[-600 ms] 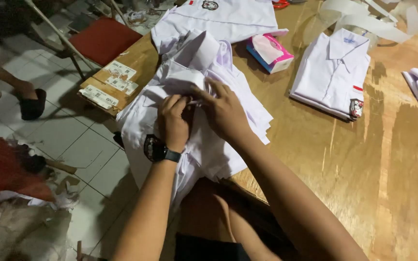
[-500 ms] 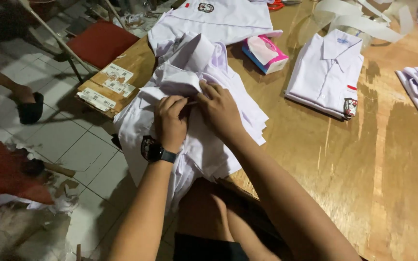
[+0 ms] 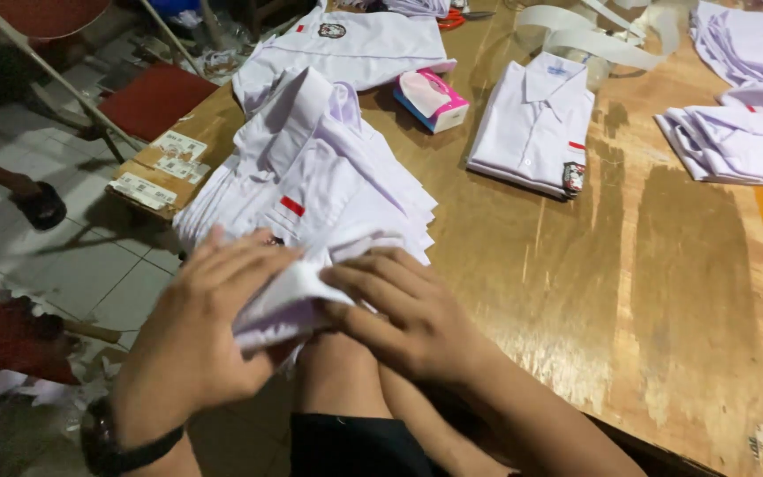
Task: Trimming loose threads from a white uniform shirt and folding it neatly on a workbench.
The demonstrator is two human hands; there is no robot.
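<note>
Both hands pinch the near edge of a white shirt at the table edge: the left hand has a closed grip on the folded hem, and the right hand presses its fingers onto it. Beyond the grip lies a pink box, with a folded shirt farther right.

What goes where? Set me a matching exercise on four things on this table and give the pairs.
Things:
1. tissue box
2. folded shirt
3. shirt pile
4. label sheets

Places:
A. at the table's left corner
B. lying alone at the table's middle
C. in front of both hands, its near edge in their grip
D. between the pile and the lone shirt

Pairs: 1-D, 2-B, 3-C, 4-A. The left hand and right hand hold the pile's near edge.
</note>
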